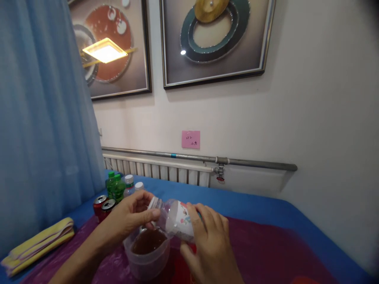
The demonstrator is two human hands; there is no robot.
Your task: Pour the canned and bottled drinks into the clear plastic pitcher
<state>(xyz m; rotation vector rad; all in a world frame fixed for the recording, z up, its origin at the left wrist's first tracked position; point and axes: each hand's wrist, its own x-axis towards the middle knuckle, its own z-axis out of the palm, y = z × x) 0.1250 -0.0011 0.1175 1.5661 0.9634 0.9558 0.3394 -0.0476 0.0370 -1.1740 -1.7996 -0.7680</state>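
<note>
A clear plastic bottle (171,217) with a printed white label lies tilted in the air, its neck pointing left. My right hand (209,238) wraps round its body from the right. At the neck, the thumb and fingers of my left hand (136,211) close on the white bottle cap (154,202). I cannot tell whether the cap is loose. Just below the bottle stands a translucent plastic tub (148,265) holding dark brown liquid (149,241). Something red, partly hidden, lies under my right hand.
Green bottles (118,187), white-capped bottles (129,182) and red drink cans (100,203) stand at the back left. A folded yellow cloth (41,244) lies left on the purple plastic sheet (266,244), over a blue tablecloth (251,201). A radiator (160,167) and pipe run behind.
</note>
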